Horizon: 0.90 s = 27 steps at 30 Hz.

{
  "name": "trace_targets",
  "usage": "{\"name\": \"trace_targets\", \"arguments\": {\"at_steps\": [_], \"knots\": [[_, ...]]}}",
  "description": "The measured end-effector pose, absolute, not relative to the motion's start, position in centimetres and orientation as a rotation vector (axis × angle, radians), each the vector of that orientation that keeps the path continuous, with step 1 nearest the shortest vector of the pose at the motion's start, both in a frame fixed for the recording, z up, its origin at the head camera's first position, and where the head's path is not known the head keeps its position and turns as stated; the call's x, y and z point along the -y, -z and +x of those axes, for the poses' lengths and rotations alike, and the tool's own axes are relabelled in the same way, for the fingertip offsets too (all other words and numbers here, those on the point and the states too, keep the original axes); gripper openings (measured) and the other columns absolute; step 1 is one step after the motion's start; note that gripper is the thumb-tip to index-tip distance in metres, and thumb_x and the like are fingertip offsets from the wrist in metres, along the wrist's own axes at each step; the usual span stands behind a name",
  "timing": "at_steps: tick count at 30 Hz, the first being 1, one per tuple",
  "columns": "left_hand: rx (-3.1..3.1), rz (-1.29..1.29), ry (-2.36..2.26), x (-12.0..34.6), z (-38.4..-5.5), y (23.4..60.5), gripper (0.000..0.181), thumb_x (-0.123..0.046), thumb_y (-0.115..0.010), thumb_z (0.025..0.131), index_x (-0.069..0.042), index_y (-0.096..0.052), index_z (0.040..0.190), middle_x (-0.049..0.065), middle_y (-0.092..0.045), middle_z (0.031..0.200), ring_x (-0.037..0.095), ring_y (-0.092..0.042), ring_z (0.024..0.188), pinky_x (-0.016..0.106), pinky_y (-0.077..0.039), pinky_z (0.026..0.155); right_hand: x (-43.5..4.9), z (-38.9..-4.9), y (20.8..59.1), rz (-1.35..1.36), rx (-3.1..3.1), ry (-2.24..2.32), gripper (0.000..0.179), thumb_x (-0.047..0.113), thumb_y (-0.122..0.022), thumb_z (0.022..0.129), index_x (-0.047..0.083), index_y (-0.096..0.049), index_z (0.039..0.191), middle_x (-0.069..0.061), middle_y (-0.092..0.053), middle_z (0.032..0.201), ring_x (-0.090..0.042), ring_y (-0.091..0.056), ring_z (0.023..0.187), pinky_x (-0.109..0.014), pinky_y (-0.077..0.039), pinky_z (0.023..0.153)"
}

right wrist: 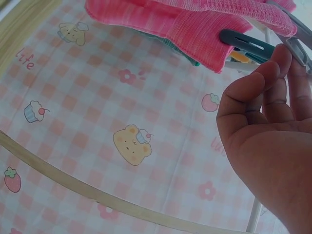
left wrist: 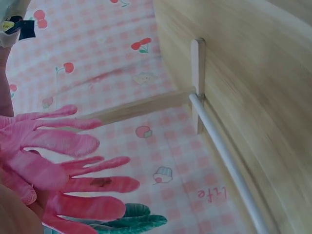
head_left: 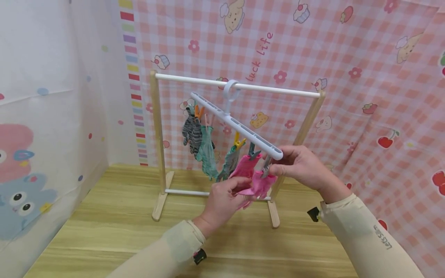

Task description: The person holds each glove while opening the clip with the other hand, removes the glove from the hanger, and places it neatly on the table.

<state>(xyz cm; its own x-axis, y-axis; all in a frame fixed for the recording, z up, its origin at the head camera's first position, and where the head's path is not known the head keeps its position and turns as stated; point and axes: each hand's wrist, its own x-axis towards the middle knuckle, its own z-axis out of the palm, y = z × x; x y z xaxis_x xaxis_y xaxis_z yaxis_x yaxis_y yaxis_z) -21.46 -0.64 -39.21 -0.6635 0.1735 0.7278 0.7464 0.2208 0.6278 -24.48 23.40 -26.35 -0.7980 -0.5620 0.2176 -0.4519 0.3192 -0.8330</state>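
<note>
Left hand (head_left: 222, 199) pinched the front pink glove (head_left: 261, 183), fingers bent. Right hand (head_left: 302, 166) pinched the gray clip (head_left: 267, 166) at the near end of the white hanger (head_left: 240, 125); that clip sat on the same glove's cuff. Hanger hung tilted, near end low, its ring looped over the rack's top bar (head_left: 187, 78). Clip contents along it, far to near: orange clip (head_left: 199, 112), striped gloves (head_left: 192, 133); pale pink clip (head_left: 207, 121), green glove (head_left: 207, 154); yellow clip (head_left: 238, 142), gray-green glove (head_left: 229, 164); dark clip (head_left: 252, 151), second pink glove (head_left: 245, 165). Rack stood on the wooden tabletop (head_left: 121, 231).
</note>
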Motion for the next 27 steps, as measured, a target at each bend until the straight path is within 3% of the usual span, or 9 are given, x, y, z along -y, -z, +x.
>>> {"name": "trace_targets", "arguments": {"at_steps": [6,9,14,19,27], "knots": [[2.029,-0.952,1.209,0.9,-21.3,39.3,0.046,-0.021,-0.094,0.077,-0.006,-0.076,0.117,0.007,-0.083,0.107,0.015,-0.079,0.092,0.015,-0.061,0.082,-23.2,-24.5,26.2,-0.967,-2.418,1.510,0.021,0.009,-0.079,0.097,0.005,-0.075,0.118,0.001,-0.081,0.098,-0.011,-0.076,0.087,-0.031,-0.064,0.081],[2.008,-0.981,1.211,0.8,-21.3,39.2,0.037,-0.020,-0.090,0.085,-0.007,-0.075,0.116,0.006,-0.083,0.106,0.011,-0.077,0.087,0.012,-0.059,0.079,-23.2,-24.5,26.3,-0.977,-2.410,1.516,0.021,0.008,-0.079,0.097,0.001,-0.074,0.116,0.002,-0.081,0.096,-0.012,-0.076,0.087,-0.031,-0.064,0.080],[1.945,-0.905,1.359,0.5,-21.2,38.6,0.017,-0.014,-0.082,0.096,-0.005,-0.078,0.110,0.006,-0.082,0.095,0.004,-0.065,0.070,0.011,-0.055,0.066,-23.1,-24.5,26.3,-0.992,-2.404,1.521,0.016,0.008,-0.079,0.097,0.004,-0.076,0.112,0.003,-0.081,0.095,-0.011,-0.075,0.086,-0.030,-0.064,0.080],[1.918,-0.853,1.436,0.5,-21.3,38.4,0.014,-0.012,-0.079,0.098,-0.002,-0.080,0.107,0.011,-0.084,0.096,0.012,-0.078,0.073,0.016,-0.061,0.068,-23.1,-24.4,26.3,-0.989,-2.402,1.515,0.018,0.008,-0.079,0.097,0.001,-0.075,0.114,0.002,-0.081,0.095,-0.009,-0.074,0.086,-0.030,-0.064,0.080],[1.961,-0.804,1.466,0.6,-21.1,38.2,0.015,-0.016,-0.079,0.098,-0.004,-0.081,0.106,0.008,-0.084,0.095,0.006,-0.073,0.069,0.015,-0.058,0.064,-23.0,-24.3,26.3,-0.985,-2.398,1.515,0.024,0.008,-0.079,0.097,-0.003,-0.073,0.117,-0.001,-0.081,0.095,-0.009,-0.074,0.084,-0.032,-0.064,0.080]]}}
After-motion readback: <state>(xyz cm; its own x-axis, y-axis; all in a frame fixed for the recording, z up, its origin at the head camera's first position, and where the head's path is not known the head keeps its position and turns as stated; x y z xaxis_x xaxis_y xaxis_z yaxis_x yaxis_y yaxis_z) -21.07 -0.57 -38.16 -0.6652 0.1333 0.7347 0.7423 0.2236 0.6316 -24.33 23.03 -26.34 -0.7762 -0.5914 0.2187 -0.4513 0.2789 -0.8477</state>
